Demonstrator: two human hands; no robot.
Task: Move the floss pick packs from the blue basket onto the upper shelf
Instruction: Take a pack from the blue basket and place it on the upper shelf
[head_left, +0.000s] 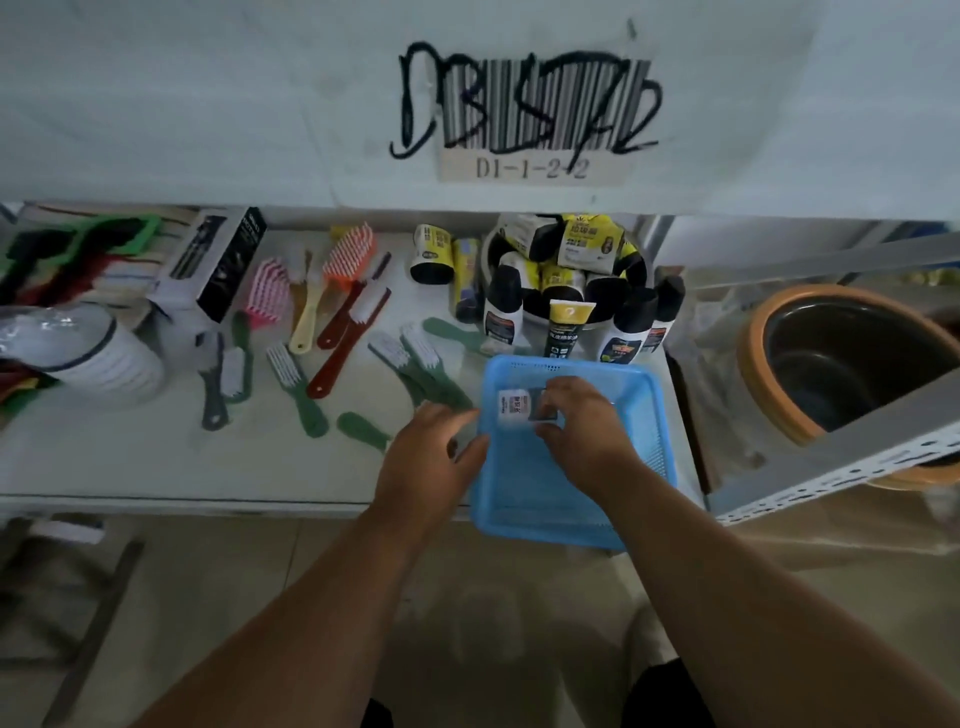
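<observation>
Small white-labelled floss pick pack (514, 409) at the far end of the blue plastic mesh basket (524, 499), long axis running away from the person | right hand (576, 421) nearer, fingers (551, 429) curled on a darker pack beside it | left hand (428, 452) at basket rim, fingers loose, holding nothing | basket overhangs white lower shelf (156, 457) edge | upper shelf front (208, 104) overhead.

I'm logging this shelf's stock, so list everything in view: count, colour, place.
blue basket: one, blue, shelf front edge.
floss pick pack: at least one, white label, inside basket.
brushes: many; green, red, pink, orange; lower shelf, left of basket.
bottles: a cluster, black-yellow-white, behind basket.
box: one, black-white, left.
pot: one, orange-rimmed, right.
left hand: on basket's left rim.
right hand: in basket, gripping pack.
</observation>
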